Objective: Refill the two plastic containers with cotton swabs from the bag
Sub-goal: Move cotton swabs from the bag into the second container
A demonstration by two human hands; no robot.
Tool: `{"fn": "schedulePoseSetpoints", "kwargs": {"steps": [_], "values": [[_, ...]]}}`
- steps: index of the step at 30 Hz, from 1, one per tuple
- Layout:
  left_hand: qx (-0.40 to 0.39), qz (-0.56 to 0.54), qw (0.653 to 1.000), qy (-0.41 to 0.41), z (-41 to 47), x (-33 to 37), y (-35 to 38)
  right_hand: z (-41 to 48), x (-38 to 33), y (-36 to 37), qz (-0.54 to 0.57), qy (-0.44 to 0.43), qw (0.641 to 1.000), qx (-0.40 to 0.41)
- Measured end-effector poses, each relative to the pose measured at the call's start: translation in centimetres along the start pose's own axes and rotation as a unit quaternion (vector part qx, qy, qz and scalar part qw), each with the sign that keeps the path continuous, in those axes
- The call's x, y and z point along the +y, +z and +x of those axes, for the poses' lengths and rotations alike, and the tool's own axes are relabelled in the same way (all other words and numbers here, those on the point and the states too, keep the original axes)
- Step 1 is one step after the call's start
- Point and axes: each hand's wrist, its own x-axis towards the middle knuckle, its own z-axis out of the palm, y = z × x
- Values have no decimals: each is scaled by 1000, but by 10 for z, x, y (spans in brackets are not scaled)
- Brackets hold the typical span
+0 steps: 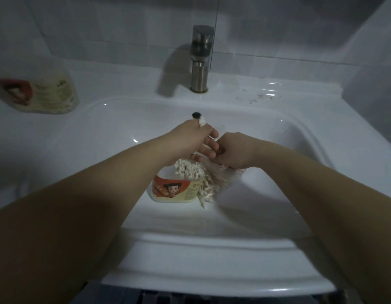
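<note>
Left hand grips swabs, tips pointing away; right hand pinches bag; upright tub, cartoon label, writing unreadable

White sink, steel-grey tap; cream tub with an orange cartoon-figure label, white-tipped swabs, clear bag; upper left, a cream tub, red label

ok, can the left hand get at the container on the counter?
Probably yes: the container lies to the same side as the left hand, nothing standing between. But that hand grips swabs, which must go first.
</note>
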Motion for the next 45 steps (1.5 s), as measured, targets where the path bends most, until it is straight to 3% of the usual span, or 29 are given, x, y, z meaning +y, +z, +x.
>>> {"fn": "schedulePoseSetpoints", "kwargs": {"steps": [6,13,23,29,32,38,45], "values": [[8,12,1000,-16,-1,1,0,-3,12,-12,158,21,986,56],[12,73,997,-25,0,-3,1,-6,20,-26,230,32,965,126],[52,136,989,41,0,-2,2,-8,25,-31,393,23,909,139],[-13,49,997,52,4,-7,5,-12,19,-30,480,-32,870,106],[-36,3,998,42,4,-8,6,-10,19,-29,500,-43,859,99],[-17,27,999,27,4,-4,2,-9,16,-29,504,-43,854,121],[-55,19,998,29,7,-5,-1,-13,17,-31,515,-45,844,142]]}}
